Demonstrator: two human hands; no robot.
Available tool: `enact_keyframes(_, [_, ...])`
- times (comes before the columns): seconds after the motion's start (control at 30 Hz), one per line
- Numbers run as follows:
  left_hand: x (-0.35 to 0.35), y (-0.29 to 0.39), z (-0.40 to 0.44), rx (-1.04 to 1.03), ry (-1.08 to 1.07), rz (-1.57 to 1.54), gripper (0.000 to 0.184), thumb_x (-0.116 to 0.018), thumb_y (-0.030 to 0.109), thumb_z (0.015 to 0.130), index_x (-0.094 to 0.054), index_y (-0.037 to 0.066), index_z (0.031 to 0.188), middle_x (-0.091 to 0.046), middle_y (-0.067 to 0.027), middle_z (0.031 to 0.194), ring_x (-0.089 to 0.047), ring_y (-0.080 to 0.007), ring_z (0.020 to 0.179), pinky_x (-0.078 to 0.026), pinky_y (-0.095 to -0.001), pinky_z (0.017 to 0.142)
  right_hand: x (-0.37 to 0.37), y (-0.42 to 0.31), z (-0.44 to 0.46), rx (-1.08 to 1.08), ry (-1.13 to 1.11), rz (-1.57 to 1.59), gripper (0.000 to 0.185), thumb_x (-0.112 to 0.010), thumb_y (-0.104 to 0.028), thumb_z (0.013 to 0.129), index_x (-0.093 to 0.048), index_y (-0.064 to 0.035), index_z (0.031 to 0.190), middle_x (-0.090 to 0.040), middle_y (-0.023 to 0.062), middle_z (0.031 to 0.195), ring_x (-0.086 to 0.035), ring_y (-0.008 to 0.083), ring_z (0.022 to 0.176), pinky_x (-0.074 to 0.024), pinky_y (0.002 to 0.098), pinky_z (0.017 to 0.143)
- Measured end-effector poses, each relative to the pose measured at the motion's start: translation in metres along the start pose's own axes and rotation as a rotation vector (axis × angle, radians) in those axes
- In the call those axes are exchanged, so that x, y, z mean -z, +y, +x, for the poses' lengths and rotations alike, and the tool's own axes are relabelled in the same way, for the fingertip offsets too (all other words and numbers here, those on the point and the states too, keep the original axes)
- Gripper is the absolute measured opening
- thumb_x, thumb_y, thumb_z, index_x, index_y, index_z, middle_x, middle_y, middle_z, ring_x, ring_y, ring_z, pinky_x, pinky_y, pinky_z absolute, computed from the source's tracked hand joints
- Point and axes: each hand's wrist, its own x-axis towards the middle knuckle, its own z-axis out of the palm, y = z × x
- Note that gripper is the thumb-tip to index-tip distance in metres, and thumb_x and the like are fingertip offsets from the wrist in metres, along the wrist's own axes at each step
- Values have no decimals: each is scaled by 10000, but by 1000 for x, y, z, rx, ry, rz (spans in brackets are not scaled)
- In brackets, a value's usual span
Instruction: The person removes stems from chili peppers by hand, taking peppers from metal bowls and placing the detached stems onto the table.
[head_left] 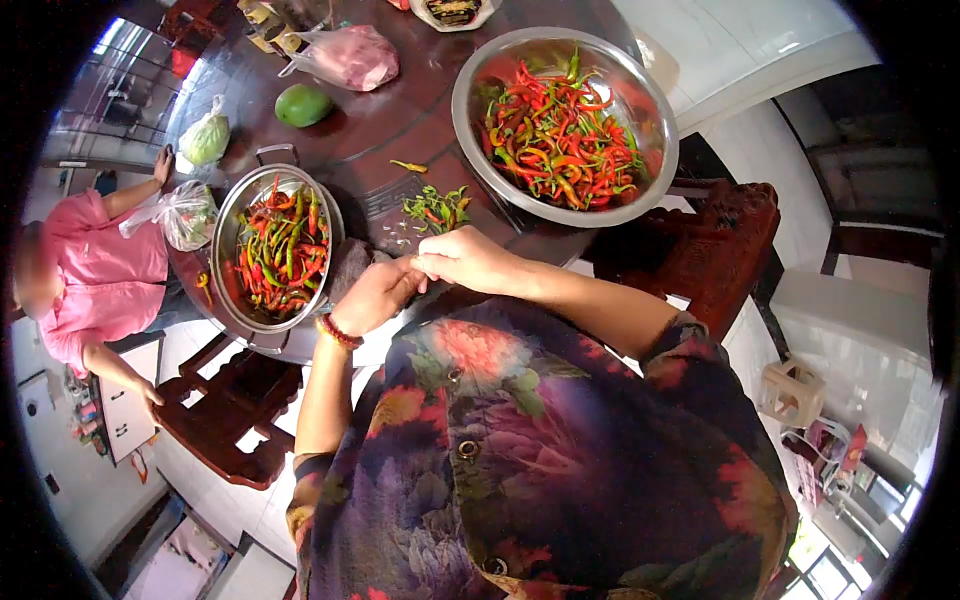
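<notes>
My left hand [378, 294], with a red bead bracelet at the wrist, meets my right hand [462, 258] at the table's near edge. The fingers of both are pinched together, and whatever lies between them is too small to make out. Just beyond them is a small heap of green stems and leaves [436, 208] with bits of red. On the left stands a steel pot [222, 262] holding red and green chili peppers [285, 250]. A wide steel basin [466, 100] with more chili peppers [565, 140] stands to the right. A single yellow-green pepper [408, 166] lies between the two vessels.
On the round dark table [400, 125] are a green mango-like fruit [303, 105], bagged meat [352, 58], and two bags of green vegetables [206, 136]. A person in pink [105, 240] is at the left. Carved wooden chairs [725, 250] stand by the table.
</notes>
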Motion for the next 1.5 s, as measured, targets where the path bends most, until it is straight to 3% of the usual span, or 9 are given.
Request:
enact_keyframes(0.13, [9, 7, -2, 153, -88, -232, 223, -409, 184, 917, -527, 33, 802, -413, 14, 611, -408, -66, 563, -362, -228, 519, 0, 18, 6, 62, 136, -30, 287, -516, -243, 856, -537, -37, 657, -497, 30, 521, -477, 121, 493, -384, 280, 488])
enact_keyframes(0.23, [29, -18, -9, 25, 337, 143, 204, -415, 143, 899, -565, 10, 864, -536, -87, 760, -527, -191, 673, -430, -298, 614, 10, 44, 8, 84, 265, -565, 135, -555, -163, 775, -569, -86, 886, -593, 106, 736, -577, 341, 713, -455, 413, 610])
enact_keyframes(0.33, [78, -66, -24, -34, 607, 684, 205, -424, 114, 867, -561, 7, 975, -558, -178, 918, -537, -342, 851, -434, -400, 736, 29, 65, 2, 25, 230, -802, 169, -517, -184, 768, -575, -76, 884, -557, 137, 1007, -588, 345, 734, -469, 461, 638])
enact_keyframes(0.47, [127, -105, -42, 314, 820, 909, 266, -447, 116, 842, -530, 28, 1079, -530, -229, 946, -516, -365, 875, -421, -429, 758, 64, 41, 8, -66, 317, -718, 237, -550, -281, 777, -604, -90, 647, -580, 102, 704, -585, 289, 729, -458, 414, 630])
enact_keyframes(0.67, [150, -155, -47, 642, 893, 1032, 531, -566, 258, 789, -386, 108, 1266, -507, -169, 1083, -512, -371, 937, -428, -434, 792, 126, 42, -3, -424, 334, -1159, 448, -626, -288, 721, -496, -90, 1102, -496, 113, 1109, -437, 293, 1085, -449, 422, 811])
enact_keyframes(0.9, [126, -128, -33, 226, 1013, 891, 544, -618, 198, 759, -401, 72, 1242, -450, -173, 1203, -444, -338, 1081, -363, -402, 905, 139, 92, 2, -395, 365, -1299, 348, -621, -316, 728, -579, -67, 967, -587, 112, 965, -548, 266, 939, -444, 401, 789])
enact_keyframes(1.0, [117, -108, -29, 55, 1018, 809, 408, -607, 159, 775, -487, 37, 1145, -491, -171, 1150, -457, -327, 1070, -366, -389, 908, 166, 106, 9, -422, 523, -963, 216, -579, -317, 768, -641, -113, 806, -613, 128, 701, -602, 292, 665, -472, 419, 637])
enact_keyframes(1.3, [36, -29, 15, 75, 514, -97, 265, -521, 186, 875, -565, 13, 1072, -583, -43, 1004, -537, -131, 895, -432, -261, 766, 148, 33, -7, -197, 340, 704, 228, -523, -131, 859, -551, 9, 1037, -601, 64, 889, -531, 93, 752, -419, 225, 650])
enact_keyframes(1.5, [-28, -1, 82, -192, 181, -901, 363, -443, 297, 916, -454, 39, 1171, -561, -27, 938, -536, -115, 836, -442, -277, 755, 61, 29, 8, -235, 84, 805, 230, -488, -175, 888, -549, -20, 1047, -587, 40, 834, -547, 105, 723, -427, 215, 628])
